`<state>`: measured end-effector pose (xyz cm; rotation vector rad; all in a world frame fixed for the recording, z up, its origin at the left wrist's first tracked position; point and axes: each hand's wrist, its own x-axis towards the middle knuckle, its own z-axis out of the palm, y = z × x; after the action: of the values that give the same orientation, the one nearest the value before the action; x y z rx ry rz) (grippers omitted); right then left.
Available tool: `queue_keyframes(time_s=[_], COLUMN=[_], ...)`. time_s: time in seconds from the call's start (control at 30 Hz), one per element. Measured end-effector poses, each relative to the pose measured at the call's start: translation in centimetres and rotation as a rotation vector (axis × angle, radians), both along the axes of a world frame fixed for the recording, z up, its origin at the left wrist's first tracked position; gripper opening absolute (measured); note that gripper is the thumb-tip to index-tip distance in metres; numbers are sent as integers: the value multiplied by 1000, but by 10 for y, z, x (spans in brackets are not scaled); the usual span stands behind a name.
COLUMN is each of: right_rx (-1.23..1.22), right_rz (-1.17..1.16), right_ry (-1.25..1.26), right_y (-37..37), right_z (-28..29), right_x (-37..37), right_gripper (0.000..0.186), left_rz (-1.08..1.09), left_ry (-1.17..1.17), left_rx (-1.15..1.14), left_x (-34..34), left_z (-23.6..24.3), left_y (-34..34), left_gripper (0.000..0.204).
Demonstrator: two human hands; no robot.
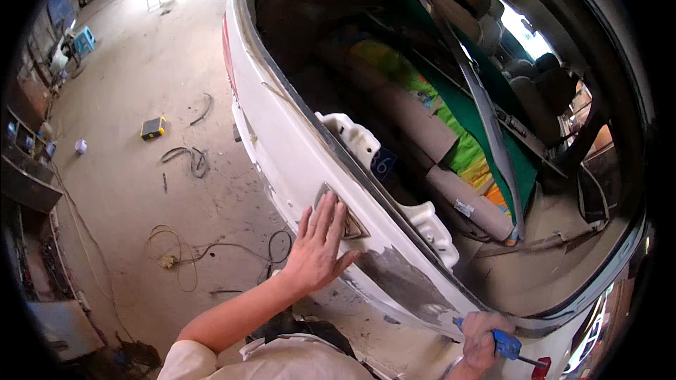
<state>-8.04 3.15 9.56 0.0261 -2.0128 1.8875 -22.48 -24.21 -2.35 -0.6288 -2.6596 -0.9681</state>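
Observation:
My left hand (318,252) lies flat, fingers stretched out, against the white rear panel (282,123) of a car. Its fingers partly cover a recess (354,225) in that panel. A grey, bare-looking patch (408,281) spreads over the panel to the right of this hand. At the lower right, my right hand (480,341) is wrapped around a blue-handled tool (507,345) close to the car's corner. A thin dark rod runs from the tool toward a red piece (541,367); I cannot tell whether they are joined.
The open car boot holds beige rolls (468,204), a colourful mat (458,137) and a loose grey strap-like trim (486,127). Cables (186,160), a black-and-yellow box (152,128) and a coiled cord (169,260) lie on the dusty floor. A blue stool (84,40) stands far left.

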Motion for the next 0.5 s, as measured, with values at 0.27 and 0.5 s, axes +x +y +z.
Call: queue_keyframes(time_s=[0.27, 0.5], right_rx=[276, 227], right_rz=[-114, -283], right_ry=[-26, -9], right_y=[49, 93], right_z=[-18, -67], right_x=[71, 156], right_gripper=[35, 33], left_rz=[-86, -81], left_ry=[302, 374], left_rx=[-186, -474], left_x=[11, 9], left_z=[10, 29], left_y=[4, -9], left_gripper=[49, 57])
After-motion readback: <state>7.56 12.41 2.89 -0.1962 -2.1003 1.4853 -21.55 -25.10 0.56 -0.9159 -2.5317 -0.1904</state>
